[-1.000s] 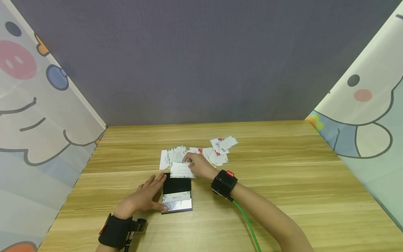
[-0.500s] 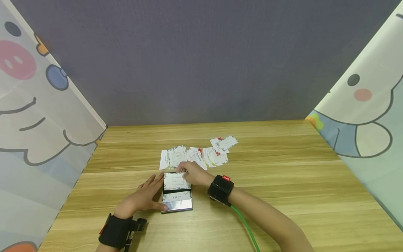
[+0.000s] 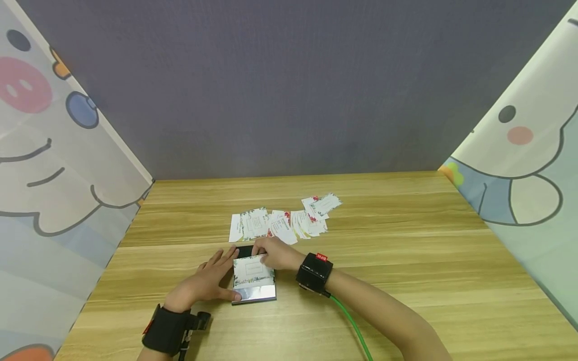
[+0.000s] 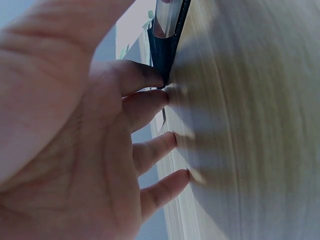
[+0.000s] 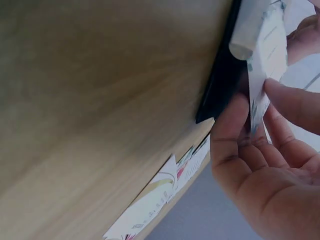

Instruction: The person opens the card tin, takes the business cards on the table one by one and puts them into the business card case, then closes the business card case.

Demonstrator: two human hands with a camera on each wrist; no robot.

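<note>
A black card case [image 3: 245, 250] with a shiny metal lower part [image 3: 255, 293] lies open on the table. In my right hand [image 3: 278, 254] a white business card [image 3: 254, 271] with a leafy border is pinched between thumb and fingers. The right wrist view shows that card [image 5: 267, 60] tilted, its far end at the metal part. My left hand [image 3: 203, 281] rests at the case's left side, thumb on the metal corner and fingers spread. In the left wrist view, the fingertips [image 4: 157, 102] touch the table and the edge of the black case [image 4: 165, 52].
Several loose cards [image 3: 282, 227] lie fanned out beyond the case. Two more overlap [image 3: 325, 205] at their upper right. A green cable [image 3: 352, 321] trails from the right wristband [image 3: 314, 273]. A grey panel [image 3: 289, 90] stands along the table's back edge.
My right hand has brought the white card from above the case down toward the metal part, covering the card that showed there. The left hand has stayed in place.
</note>
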